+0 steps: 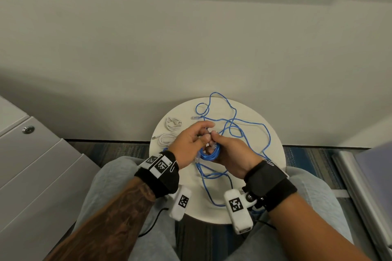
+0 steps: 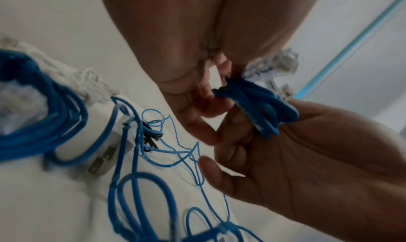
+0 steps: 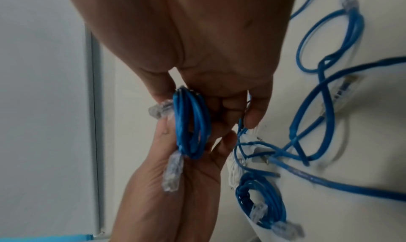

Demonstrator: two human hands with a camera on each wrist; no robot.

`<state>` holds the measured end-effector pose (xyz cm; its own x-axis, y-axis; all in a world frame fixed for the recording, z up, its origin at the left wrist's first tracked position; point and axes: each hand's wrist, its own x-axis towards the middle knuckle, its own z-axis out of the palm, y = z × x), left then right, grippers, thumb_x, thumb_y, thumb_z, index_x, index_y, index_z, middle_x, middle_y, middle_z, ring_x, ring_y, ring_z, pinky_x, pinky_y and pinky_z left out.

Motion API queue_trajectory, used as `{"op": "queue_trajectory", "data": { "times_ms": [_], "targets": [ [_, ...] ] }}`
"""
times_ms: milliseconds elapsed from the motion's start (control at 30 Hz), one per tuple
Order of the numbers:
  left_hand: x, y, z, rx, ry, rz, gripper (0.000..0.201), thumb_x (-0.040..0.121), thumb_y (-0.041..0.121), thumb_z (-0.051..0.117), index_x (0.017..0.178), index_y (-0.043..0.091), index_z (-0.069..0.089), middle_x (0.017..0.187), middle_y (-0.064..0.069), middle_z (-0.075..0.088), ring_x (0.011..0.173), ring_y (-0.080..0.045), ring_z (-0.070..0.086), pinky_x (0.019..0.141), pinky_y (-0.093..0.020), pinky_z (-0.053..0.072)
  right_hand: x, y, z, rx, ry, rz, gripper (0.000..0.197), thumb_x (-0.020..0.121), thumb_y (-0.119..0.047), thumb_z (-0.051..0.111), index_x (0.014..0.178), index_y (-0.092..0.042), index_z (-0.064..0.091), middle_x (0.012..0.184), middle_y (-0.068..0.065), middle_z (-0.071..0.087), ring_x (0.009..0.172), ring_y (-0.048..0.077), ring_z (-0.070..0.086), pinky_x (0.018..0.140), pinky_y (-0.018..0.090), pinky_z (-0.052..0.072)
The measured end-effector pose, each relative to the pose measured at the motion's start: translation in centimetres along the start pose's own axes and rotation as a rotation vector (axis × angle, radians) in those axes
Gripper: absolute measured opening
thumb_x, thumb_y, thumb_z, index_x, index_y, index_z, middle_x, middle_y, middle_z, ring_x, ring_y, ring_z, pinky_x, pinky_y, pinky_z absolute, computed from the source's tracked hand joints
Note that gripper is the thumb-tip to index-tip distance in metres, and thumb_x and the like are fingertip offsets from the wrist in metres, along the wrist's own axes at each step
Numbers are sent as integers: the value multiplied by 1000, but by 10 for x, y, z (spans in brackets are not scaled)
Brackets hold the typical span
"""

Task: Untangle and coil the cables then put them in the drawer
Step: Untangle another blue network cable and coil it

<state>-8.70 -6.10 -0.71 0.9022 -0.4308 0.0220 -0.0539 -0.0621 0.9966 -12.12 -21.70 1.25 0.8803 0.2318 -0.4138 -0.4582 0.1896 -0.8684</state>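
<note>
loose blue cable (image 1: 244, 125) sprawled right, white cables (image 1: 169, 131) left

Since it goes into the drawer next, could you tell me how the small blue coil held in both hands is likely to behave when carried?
The blue coil would probably spring open if released: nothing visibly ties its loops, and both the left hand and right hand pinch it. It is likely light and floppy. Its clear plugs dangle free and might snag the loose cable.

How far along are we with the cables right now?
Partly done. Two white cable coils lie finished on the round table, and one coiled blue cable lies there too. In hand: a blue coil, held between the left hand and right hand. Left: the loose blue cable sprawled across the table, and nothing visibly in the drawer yet.
</note>
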Motion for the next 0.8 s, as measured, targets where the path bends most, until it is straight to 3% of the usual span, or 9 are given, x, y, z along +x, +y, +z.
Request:
{"op": "queue_trajectory", "data": {
  "times_ms": [100,233,367,467,533,600,700,800],
  "targets": [
    [4,4,-1,134,-104,44,34,99,7,48,122,30,60,118,-13,61,106,-15,63,96,-27,48,-2,-4,-3,29,-30,29,33,105,-35,44,118,-14,65,76,-7,67,71,6,64,92,34,50],
    [14,9,-13,263,-119,57,29,90,23,61,111,43,64,116,-3,61,107,-18,62,95,-33,51,2,-10,-8,-196,-90,8,28,92,-27,69,112,-7,68,92,2,69,87,14,64,89,31,51],
    [16,7,-18,490,30,124,27,92,15,63,115,28,62,108,6,57,87,-3,56,84,-23,48,9,-5,-7,-323,130,-80,32,84,-12,74,112,-1,63,87,8,67,84,19,64,86,35,55],
    [16,4,-13,532,121,151,24,93,18,61,116,19,60,109,3,59,95,-8,57,86,-26,48,11,-5,-6,-415,294,-219,31,81,-16,76,103,-11,54,77,9,65,71,20,64,78,41,57],
    [19,2,-13,564,163,151,24,94,19,59,118,16,60,110,1,60,96,-11,57,87,-26,47,10,-4,-3,-466,346,-310,26,85,-18,74,96,-8,53,76,11,70,69,19,69,70,36,57],
    [22,0,-16,568,194,127,26,95,22,58,120,14,60,111,0,61,98,-12,58,89,-28,49,7,-5,1,-517,364,-367,24,90,-23,72,93,-8,53,78,11,73,72,17,73,65,32,58],
    [24,-3,-20,530,184,60,29,96,27,56,122,15,60,110,0,64,100,-14,61,92,-36,52,5,-6,4,-505,325,-369,22,97,-25,63,97,-7,51,87,10,75,78,16,74,68,39,61],
    [23,-1,-24,389,129,-41,24,98,29,54,116,16,60,99,-1,69,86,-14,67,77,-41,59,3,-12,2,-385,233,-330,19,102,-21,55,100,-4,47,96,11,76,87,18,75,73,39,62]
  ]
}}
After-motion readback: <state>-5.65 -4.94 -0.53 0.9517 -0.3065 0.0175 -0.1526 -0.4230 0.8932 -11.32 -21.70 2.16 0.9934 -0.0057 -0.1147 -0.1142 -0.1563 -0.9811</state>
